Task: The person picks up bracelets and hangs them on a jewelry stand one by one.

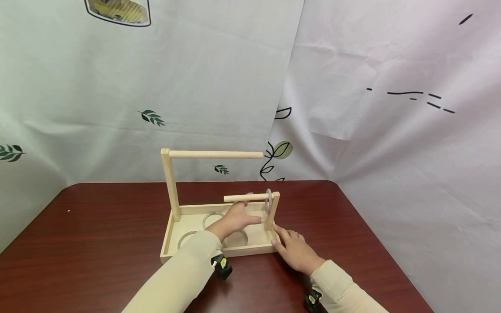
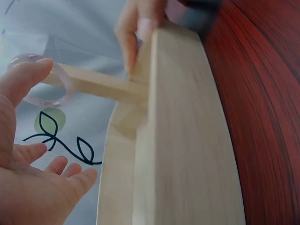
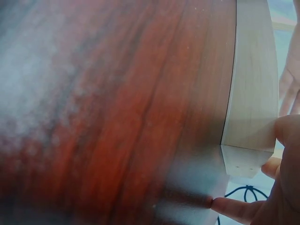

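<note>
1. Left hand, reaching over the tray, is loosely spread: its thumb points right, apart from the other fingers, and nothing is gripped. The left wrist view shows the thumb tip overlapping the hanging ring; whether they touch cannot be told.
2. Right hand lies at the tray's near right corner, fingers extended and thumb apart, touching the wood without being closed round it.
3. Beneath both is a shallow rectangular tray of pale wood, resting on a dark red wood-grain table.
4. At the tray's left end stands a tall pale wooden post; from its top a long round wooden rod runs right to a free end.
5. Inside the tray, left to right, lie a left translucent ring, a middle translucent ring towards the back, and a right translucent ring, each partly hidden by the left arm or hand.
6. Above the left hand, a short round wooden rod points left from a short pale wooden post at the right end.
7. On that rod, just beside its post, hangs a pale pinkish translucent ring, the rod passing through it.
</note>
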`<state>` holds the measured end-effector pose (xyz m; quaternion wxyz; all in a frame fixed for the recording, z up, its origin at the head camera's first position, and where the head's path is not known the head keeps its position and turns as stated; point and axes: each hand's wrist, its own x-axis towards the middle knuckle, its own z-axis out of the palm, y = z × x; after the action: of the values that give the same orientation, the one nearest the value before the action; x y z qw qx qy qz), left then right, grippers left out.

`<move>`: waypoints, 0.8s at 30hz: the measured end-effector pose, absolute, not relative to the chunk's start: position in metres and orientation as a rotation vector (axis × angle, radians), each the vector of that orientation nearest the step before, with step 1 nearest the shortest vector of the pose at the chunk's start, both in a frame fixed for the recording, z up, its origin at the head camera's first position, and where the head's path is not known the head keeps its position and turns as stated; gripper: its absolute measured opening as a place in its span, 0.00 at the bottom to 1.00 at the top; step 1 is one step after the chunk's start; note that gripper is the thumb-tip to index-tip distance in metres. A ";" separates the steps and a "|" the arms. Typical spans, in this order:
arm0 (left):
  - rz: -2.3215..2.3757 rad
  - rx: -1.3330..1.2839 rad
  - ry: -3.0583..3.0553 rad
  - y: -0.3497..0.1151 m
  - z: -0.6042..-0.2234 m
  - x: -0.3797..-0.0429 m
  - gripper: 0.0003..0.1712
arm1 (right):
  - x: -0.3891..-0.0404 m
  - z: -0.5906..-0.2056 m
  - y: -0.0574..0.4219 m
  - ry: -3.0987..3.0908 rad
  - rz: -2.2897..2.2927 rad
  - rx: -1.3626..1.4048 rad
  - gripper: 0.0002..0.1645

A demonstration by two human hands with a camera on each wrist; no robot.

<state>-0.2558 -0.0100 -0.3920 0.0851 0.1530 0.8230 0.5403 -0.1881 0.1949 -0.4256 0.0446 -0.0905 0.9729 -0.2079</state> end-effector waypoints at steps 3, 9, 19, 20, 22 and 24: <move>1.506 0.474 2.527 -0.015 -0.393 -0.256 0.51 | -0.189 -0.427 0.195 2.979 -0.629 -0.279 0.32; 1.328 0.548 2.630 -0.026 -0.396 -0.258 0.54 | -0.188 -0.427 0.195 2.986 -0.631 -0.281 0.32; 1.134 0.579 2.712 -0.043 -0.393 -0.259 0.55 | -0.189 -0.426 0.195 2.984 -0.627 -0.287 0.32; 1.117 0.586 2.716 -0.045 -0.392 -0.258 0.55 | -0.189 -0.426 0.195 2.984 -0.627 -0.288 0.32; 1.081 0.589 2.727 -0.048 -0.390 -0.258 0.55 | -0.189 -0.427 0.195 2.983 -0.629 -0.289 0.32; 1.053 0.590 2.745 -0.052 -0.389 -0.258 0.55 | -0.188 -0.427 0.195 2.981 -0.633 -0.289 0.32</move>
<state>-0.2579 -0.0521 -0.3894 0.0714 0.1961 0.9131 0.3504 -0.1881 0.1947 -0.4266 0.0403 -0.0944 0.9731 -0.2065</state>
